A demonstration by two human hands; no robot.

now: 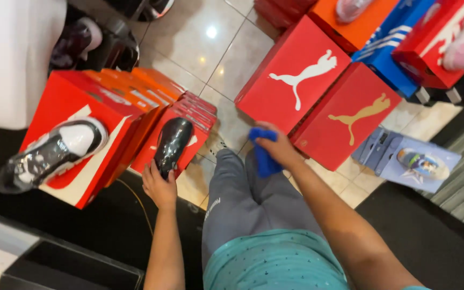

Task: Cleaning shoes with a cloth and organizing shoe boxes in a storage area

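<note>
Glossy black, the shoe (172, 144) is clasped at its heel in my left hand (159, 185) over a red box (181, 140), while my right hand (279, 146) clutches a blue cloth (263, 153) above my grey-trousered knee (243, 188), red boxes (318, 102) just beyond.

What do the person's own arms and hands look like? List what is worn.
Both the left hand and the right hand are bare, without gloves, rings, watch or bracelet in view. The forearms are uncovered to the frame's bottom edge. A teal dotted shirt and grey trousers show between them.
</note>
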